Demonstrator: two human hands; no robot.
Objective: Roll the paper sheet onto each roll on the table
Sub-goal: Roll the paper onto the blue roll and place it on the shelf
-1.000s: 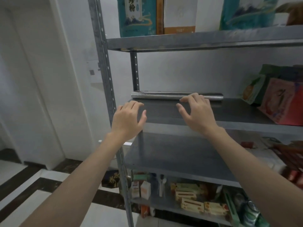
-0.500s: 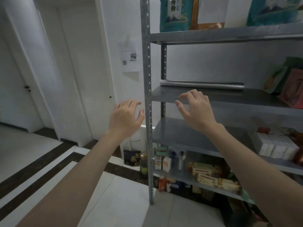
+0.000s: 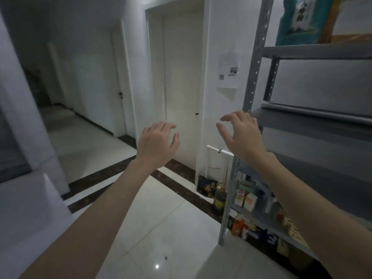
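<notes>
Withdrawn left of the roll (image 3: 314, 112), left hand (image 3: 157, 143) and right hand (image 3: 244, 137) hover loose, empty.

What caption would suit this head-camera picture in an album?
Left hand and right hand hover empty before a white door; the silvery roll lies on the metal rack at right.

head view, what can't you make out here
Head view only:
Roll: right end cut off by the frame edge; can't tell if any sheet is loose.
Teal bag: top cut off, print blurred.
Wall notice: text too small.
Low-shelf boxes: blurred, partly behind the right forearm.
Table: not in frame.
Left hand and right hand hold nothing.
</notes>
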